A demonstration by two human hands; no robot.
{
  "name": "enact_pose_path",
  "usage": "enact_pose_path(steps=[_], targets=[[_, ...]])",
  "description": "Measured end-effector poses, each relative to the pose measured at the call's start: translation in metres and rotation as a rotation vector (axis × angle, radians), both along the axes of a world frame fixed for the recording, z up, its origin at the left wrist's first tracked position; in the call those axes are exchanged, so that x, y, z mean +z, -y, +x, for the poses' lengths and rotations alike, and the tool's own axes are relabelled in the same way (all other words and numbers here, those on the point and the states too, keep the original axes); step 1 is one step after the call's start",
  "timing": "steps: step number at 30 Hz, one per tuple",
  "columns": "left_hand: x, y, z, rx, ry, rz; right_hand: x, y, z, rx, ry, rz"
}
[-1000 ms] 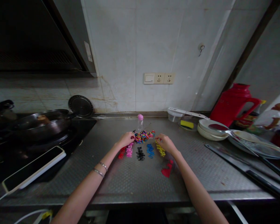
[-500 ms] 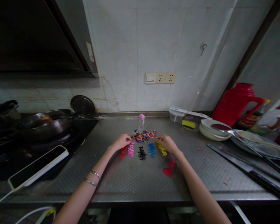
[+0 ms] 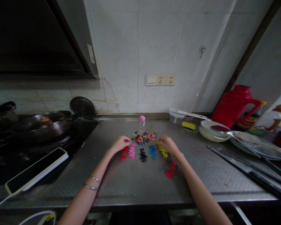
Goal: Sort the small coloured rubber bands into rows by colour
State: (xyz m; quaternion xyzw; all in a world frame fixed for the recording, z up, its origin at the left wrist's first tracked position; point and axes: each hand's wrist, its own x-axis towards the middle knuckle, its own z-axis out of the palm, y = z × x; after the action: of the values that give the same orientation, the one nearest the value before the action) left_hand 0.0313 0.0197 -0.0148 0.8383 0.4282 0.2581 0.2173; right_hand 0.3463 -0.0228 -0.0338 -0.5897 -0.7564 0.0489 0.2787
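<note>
A mixed heap of small multicoloured rubber bands point(image 3: 144, 137) lies mid-counter, before a small clear bottle point(image 3: 142, 126) with a pink cap. Sorted piles sit nearer me: red bands point(image 3: 124, 153), pink bands point(image 3: 131, 151), black bands point(image 3: 143, 155), blue bands point(image 3: 152, 152) and yellow bands point(image 3: 163, 150). My left hand point(image 3: 120, 144) is over the far end of the red pile, thumb and fingers pinched together. At the heap's right edge, my right hand point(image 3: 168, 144) is also pinched, partly above the yellow pile. Whatever either pinch holds is too small to make out.
A red heart-shaped piece point(image 3: 170, 171) lies near my right forearm. Left are a phone point(image 3: 37, 170) and a pan point(image 3: 44, 128) on the stove. To the right are a yellow sponge point(image 3: 188, 126), bowls point(image 3: 213, 135), a long knife point(image 3: 239, 165) and a red thermos point(image 3: 234, 103).
My left hand has drawn slightly left, away from the pink pile and the heap. My right hand stays at the heap's right edge. The view has shifted a little.
</note>
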Motion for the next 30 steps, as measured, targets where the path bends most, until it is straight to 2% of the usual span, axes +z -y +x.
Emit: enact_pose_path(steps=[6,15,23,30], targets=[[-0.003,-0.008,-0.011,0.046,0.087,0.019,0.006,-0.012,-0.001,-0.032,0.062,-0.021],[-0.004,-0.007,-0.012,0.062,0.082,0.001,0.0,-0.05,0.006,-0.123,0.087,-0.161],[-0.001,-0.004,-0.012,0.069,0.062,0.019,0.0,-0.056,-0.002,-0.125,0.156,-0.15],[0.001,-0.002,-0.012,0.069,0.059,0.005,-0.004,-0.068,0.007,-0.124,0.173,-0.193]])
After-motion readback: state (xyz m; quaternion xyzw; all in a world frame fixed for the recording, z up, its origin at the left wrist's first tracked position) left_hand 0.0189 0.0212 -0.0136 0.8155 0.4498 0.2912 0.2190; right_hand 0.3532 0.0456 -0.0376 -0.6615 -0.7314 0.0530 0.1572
